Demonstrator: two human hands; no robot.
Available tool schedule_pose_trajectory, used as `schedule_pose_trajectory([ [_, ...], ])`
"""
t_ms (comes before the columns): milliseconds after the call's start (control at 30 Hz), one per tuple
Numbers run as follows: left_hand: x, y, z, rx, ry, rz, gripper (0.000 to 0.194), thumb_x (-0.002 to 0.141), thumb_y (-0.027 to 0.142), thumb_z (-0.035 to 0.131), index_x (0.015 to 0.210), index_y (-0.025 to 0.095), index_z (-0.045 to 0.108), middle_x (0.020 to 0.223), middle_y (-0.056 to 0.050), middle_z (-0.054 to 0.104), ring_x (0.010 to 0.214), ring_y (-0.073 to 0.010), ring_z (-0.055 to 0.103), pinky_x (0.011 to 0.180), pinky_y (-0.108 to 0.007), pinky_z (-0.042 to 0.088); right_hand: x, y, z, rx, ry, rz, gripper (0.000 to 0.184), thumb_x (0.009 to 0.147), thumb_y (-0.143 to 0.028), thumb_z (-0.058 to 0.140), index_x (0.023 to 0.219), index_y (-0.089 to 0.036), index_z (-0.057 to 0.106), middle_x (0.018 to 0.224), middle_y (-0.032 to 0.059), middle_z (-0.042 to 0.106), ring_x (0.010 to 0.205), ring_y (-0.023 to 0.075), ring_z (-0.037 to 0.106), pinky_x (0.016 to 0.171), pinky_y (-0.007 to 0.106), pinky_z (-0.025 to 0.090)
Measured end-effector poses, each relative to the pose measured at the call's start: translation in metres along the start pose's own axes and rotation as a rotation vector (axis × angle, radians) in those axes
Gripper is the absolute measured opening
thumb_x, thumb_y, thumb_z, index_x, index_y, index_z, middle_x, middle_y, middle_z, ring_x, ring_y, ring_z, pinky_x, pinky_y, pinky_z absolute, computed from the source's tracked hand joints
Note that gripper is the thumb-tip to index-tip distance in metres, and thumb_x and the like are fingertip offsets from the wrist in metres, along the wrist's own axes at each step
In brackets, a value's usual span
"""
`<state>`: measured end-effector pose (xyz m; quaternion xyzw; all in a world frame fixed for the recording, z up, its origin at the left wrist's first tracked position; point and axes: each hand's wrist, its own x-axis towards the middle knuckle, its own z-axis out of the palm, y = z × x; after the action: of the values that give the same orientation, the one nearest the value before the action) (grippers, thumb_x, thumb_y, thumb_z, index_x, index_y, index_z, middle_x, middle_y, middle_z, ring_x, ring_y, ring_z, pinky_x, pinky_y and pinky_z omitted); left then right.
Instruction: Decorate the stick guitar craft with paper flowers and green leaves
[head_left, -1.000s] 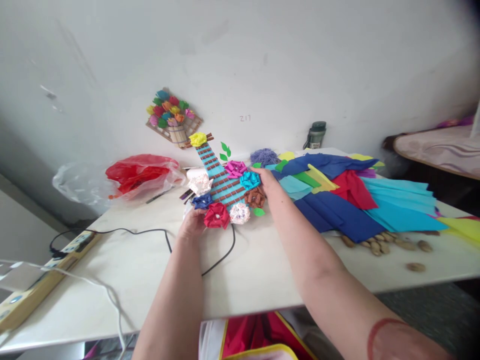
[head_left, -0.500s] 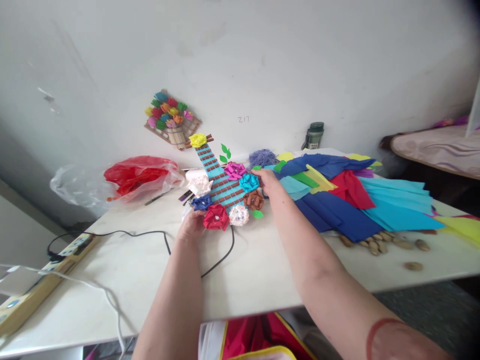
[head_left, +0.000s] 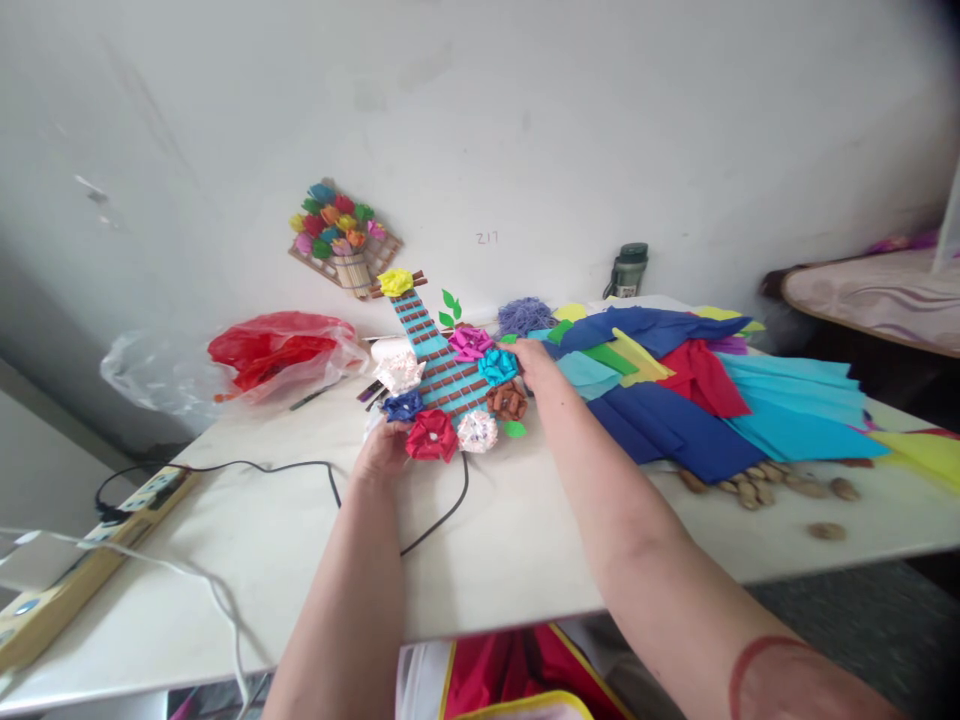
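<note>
Holding the guitar-shaped craft mid-frame, you had the fingers of your left hand clasping its lower left edge. Those of your right hand grasped its right side, near colored sheets at right.

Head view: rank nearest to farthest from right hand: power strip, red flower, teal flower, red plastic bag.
1. Teal flower: beside the right hand, on the craft.
2. Red flower: lower left on the craft.
3. Red plastic bag: left of the craft.
4. Power strip: far left.

Number "217" handwritten small on pale wall.
</note>
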<state>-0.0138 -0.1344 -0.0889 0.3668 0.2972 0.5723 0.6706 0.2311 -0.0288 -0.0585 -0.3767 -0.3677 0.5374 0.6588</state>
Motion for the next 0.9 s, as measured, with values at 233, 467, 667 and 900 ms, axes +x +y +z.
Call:
schedule_pose_trajectory([
  [233, -0.003, 0.003, 0.005, -0.019, 0.053, 0.026, 0.038, 0.048, -0.002, 0.054, 0.081, 0.013, 0.064, 0.069, -0.006, 0.069, 0.082, -0.0273, 0.067, 0.073, -0.038, 0.056, -0.01, -0.009, 0.003, -0.069, -0.039, 0.081, 0.03, 0.057, -0.018, 0.074, 0.054, -0.019, 0.044, 0.04, -0.0075, 0.05, 0.037, 0.008, 0.046, 0.039, 0.02, 0.04],
  [467, -0.005, 0.003, 0.012, 0.001, 0.063, 0.028, 0.036, 0.047, -0.002, 0.056, 0.079, 0.012, 0.063, 0.076, -0.008, 0.07, 0.083, -0.0277, 0.067, 0.073, -0.039, 0.056, -0.001, -0.004, -0.002, -0.074, -0.012, 0.035, 0.028, 0.057, -0.012, 0.069, 0.053, -0.019, 0.042, 0.041, -0.0072, 0.051, 0.038, 0.0085, 0.048, 0.04, 0.021, 0.04],
  [667, -0.003, 0.001, 0.006, 0.005, 0.056, 0.049, 0.036, 0.046, -0.002, 0.057, 0.079, 0.012, 0.062, 0.072, -0.007, 0.069, 0.078, -0.026, 0.067, 0.071, -0.037, 0.056, 0.006, 0.002, -0.003, -0.091, -0.021, -0.006, 0.036, 0.051, -0.015, 0.072, 0.05, -0.02, 0.036, 0.04, -0.0086, 0.047, 0.039, 0.0082, 0.046, 0.041, 0.021, 0.04],
  [900, -0.004, 0.002, 0.008, 0.063, 0.086, 0.041, 0.036, 0.047, -0.002, 0.055, 0.08, 0.013, 0.062, 0.075, -0.004, 0.07, 0.076, -0.023, 0.067, 0.069, -0.034, 0.056, -0.002, -0.01, 0.0, -0.237, -0.004, -0.068, 0.034, 0.048, -0.01, 0.068, 0.045, -0.02, 0.035, 0.035, -0.0105, 0.037, 0.036, 0.005, 0.036, 0.036, 0.019, 0.027],
])
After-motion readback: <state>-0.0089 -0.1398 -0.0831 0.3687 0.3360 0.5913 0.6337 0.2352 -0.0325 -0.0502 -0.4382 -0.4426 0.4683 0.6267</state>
